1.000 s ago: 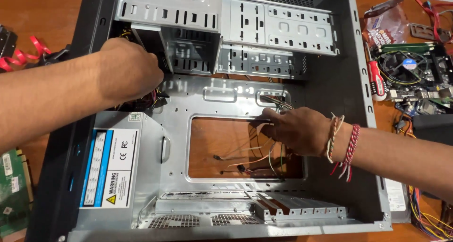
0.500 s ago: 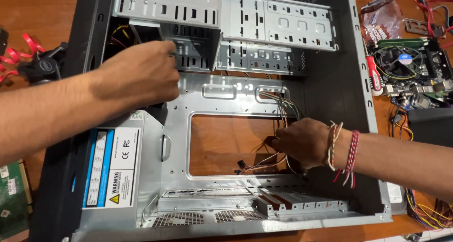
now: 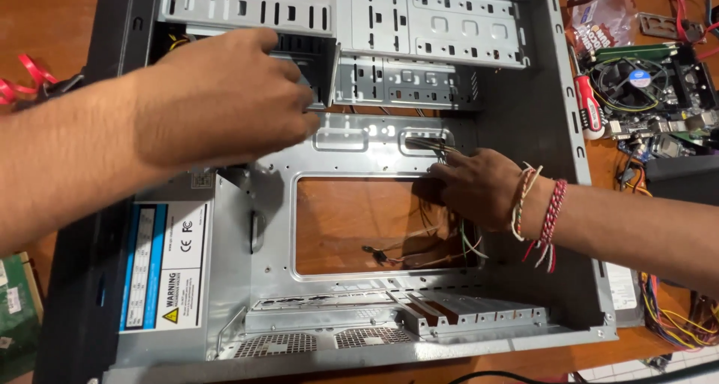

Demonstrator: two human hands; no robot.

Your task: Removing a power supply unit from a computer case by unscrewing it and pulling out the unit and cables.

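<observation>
An open grey computer case [image 3: 524, 129] lies on its side on a wooden table. My left hand [image 3: 225, 99] reaches into its upper left part, fingers curled on a black box [image 3: 311, 54] beside the metal drive cage [image 3: 427, 24]. The hand hides most of that box. My right hand [image 3: 475, 185], with red and white thread bands at the wrist, rests on the inner plate next to the large cut-out. It pinches a bunch of thin coloured wires [image 3: 419, 256] that trail down across the opening.
A power supply [image 3: 168, 271] with a white label sits in the case's lower left. To the right of the case are a motherboard with a fan [image 3: 644, 92], a red-handled screwdriver [image 3: 586, 107] and loose coloured cables [image 3: 681, 316]. A green circuit board [image 3: 15, 309] lies at the left.
My left hand has moved right along the drive bays with the black box. My right hand has shifted up and right, drawing the thin wires toward the case's cable slot.
</observation>
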